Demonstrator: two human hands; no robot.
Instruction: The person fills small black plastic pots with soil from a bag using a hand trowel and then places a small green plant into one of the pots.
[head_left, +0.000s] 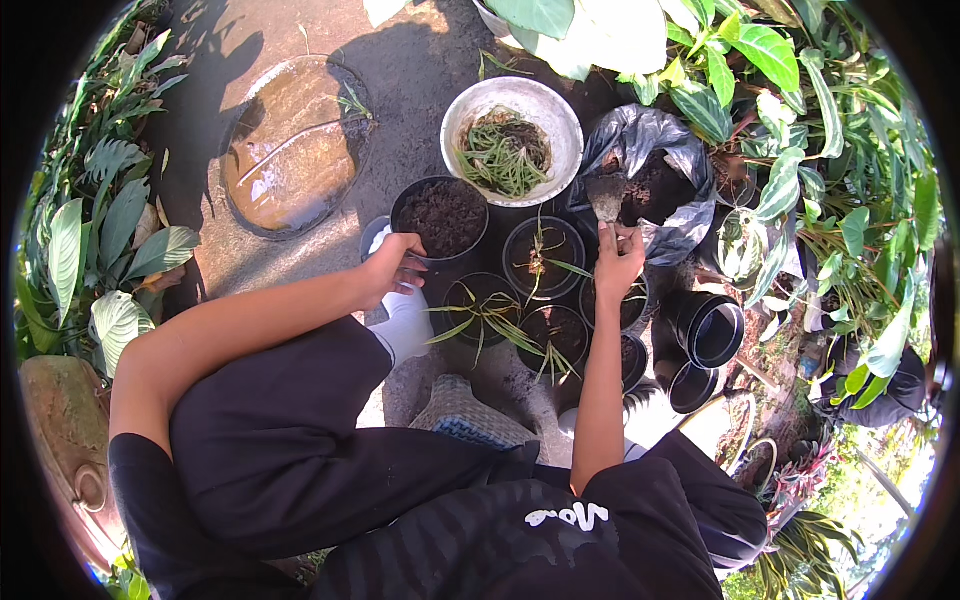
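My right hand (619, 261) grips a small trowel (604, 198) by its handle. The blade rests at the left side of a black plastic bag (686, 225) full of dark soil (658, 189). My left hand (391, 271) is at the near left edge of a black pot (401, 196) filled with soil (448, 217). Its thumb lies by the rim with the fingers curled below; whether it grips the pot is unclear. Close by, a white basin (453, 142) contains a heap of green plants (504, 154).
Below the basin stand black pots with thin-leaved seedlings (480, 311), (537, 259). Empty black pots (709, 330) lie tipped at the right. A shallow round tray of water (292, 161) sits on the concrete. Leafy plants (780, 142) crowd both sides; a person (885, 386) is far right.
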